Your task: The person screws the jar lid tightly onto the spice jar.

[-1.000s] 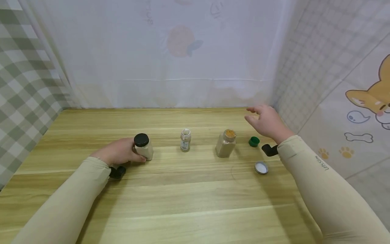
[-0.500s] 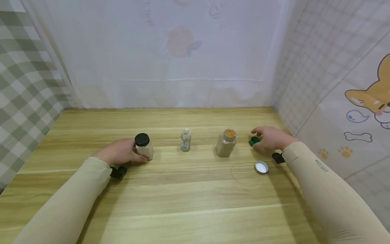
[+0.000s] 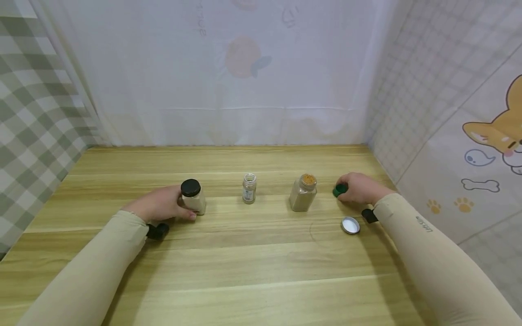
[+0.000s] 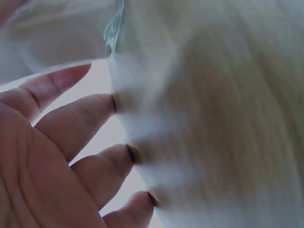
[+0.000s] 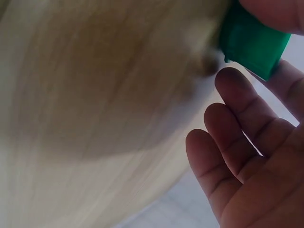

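The left hand (image 3: 163, 204) grips a squarish clear jar (image 3: 196, 203) with a black lid (image 3: 190, 187), upright on the table; in the left wrist view the fingers (image 4: 102, 166) touch the tabletop beside the jar's clear wall (image 4: 57, 33). At the right, the right hand (image 3: 360, 189) pinches a small green cap (image 3: 340, 189) between thumb and index finger. The right wrist view shows that green cap (image 5: 254, 42) held there, the other fingers (image 5: 232, 137) spread loosely below it.
A small open glass jar (image 3: 248, 190) stands mid-table. Right of it is a larger open jar (image 3: 302, 197) topped with orange-brown powder. A round lid (image 3: 350, 225), pale inside, lies near the right wrist. Curtains enclose the back and sides of the table (image 3: 228, 280).
The right hand has come down from behind the green cap and closed its thumb and finger on it. The left hand still holds the black-lidded jar in place.
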Demonstrator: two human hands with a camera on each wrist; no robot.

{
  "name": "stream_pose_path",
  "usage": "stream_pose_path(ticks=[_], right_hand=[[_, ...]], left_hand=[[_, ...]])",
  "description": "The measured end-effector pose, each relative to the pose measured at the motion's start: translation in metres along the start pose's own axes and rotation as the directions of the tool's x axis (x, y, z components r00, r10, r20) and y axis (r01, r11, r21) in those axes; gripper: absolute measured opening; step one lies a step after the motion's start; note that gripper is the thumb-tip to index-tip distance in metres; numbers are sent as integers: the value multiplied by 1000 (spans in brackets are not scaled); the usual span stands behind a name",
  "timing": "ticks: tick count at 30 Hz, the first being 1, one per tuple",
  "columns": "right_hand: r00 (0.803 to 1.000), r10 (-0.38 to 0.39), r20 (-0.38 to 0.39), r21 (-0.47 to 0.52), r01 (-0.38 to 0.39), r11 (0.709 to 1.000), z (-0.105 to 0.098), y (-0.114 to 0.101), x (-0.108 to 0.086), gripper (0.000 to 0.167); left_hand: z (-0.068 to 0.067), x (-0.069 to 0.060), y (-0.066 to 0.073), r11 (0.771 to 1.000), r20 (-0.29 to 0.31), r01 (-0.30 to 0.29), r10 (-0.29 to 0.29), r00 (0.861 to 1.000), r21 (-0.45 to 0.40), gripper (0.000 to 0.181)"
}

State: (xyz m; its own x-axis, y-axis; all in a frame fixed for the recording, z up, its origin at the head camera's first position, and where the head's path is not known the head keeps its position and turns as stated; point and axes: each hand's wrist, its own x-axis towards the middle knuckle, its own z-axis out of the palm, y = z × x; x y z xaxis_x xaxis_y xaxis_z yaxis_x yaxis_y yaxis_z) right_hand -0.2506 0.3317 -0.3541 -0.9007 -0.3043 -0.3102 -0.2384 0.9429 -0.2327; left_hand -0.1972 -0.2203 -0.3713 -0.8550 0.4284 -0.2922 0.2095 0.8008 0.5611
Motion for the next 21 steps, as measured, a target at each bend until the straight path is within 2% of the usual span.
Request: stream_pose_path(ticks=[4, 8, 10, 12, 16, 19, 21], right_hand=[[1000, 12, 5, 9, -12, 1000, 0, -2, -1, 43], [1000, 20, 8, 23, -21, 1000, 0, -2, -2, 45], [1000, 24, 10, 28, -24, 999, 0, -1, -2, 45], [1000, 27, 10, 31, -27, 999, 0, -1, -1, 45], [999, 31, 9, 26, -31, 999, 1, 0, 1, 45], [1000, 29, 7, 18, -29, 999, 1, 0, 1, 44], [1000, 22, 6, 11, -23, 1000, 1, 0, 1, 44]], left_hand=[[-2, -2, -3, 999, 25, -9, 10, 1000, -50, 67], [-12, -9, -1, 991, 25, -67, 70, 997, -113, 94], [-21, -13, 2, 986, 5, -105, 106, 994, -126, 101], [-30, -18, 7, 985, -27, -127, 125, 992, -120, 103], [-47, -24, 25, 988, -134, -118, 105, 985, -95, 92], [-52, -24, 46, 993, -232, -86, 65, 971, -82, 92], [-51, -23, 62, 994, -296, -81, 57, 954, -68, 96]])
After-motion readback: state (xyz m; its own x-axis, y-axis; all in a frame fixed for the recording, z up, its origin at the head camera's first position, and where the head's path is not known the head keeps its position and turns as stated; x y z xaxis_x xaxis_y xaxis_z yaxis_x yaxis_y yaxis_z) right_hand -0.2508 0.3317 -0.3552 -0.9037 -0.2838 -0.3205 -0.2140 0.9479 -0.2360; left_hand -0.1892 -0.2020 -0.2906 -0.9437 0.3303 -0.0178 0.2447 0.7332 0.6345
